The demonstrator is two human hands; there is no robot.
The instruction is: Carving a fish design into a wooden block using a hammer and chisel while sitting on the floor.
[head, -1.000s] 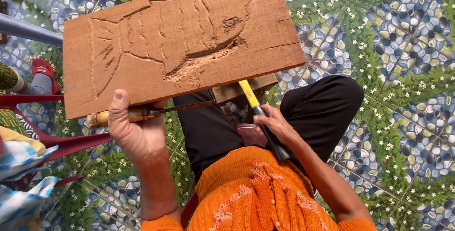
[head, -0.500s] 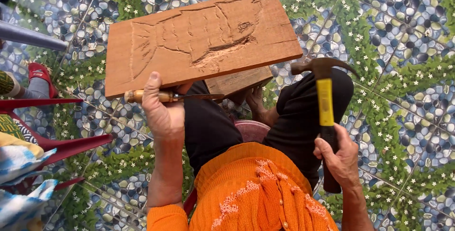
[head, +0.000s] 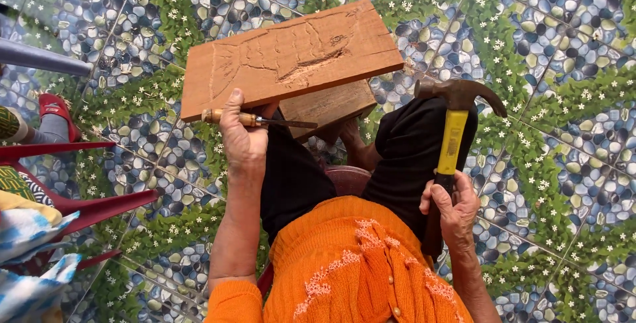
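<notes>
hands work over a wooden board (head: pixel 291 58) carved with a fish, resting on the knees. left hand (head: pixel 244 139) grips a wooden-handled chisel (head: pixel 255 120) at the board's near edge; right hand (head: pixel 454 209) clasps a yellow-handled hammer (head: pixel 452 139), head raised beside the board.

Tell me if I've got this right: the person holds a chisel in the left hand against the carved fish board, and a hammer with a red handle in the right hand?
Nearly. The hammer in the right hand has a yellow handle, not red, as the head view shows. The rest holds: the left hand grips a wooden-handled chisel at the near edge of the carved fish board.
</notes>
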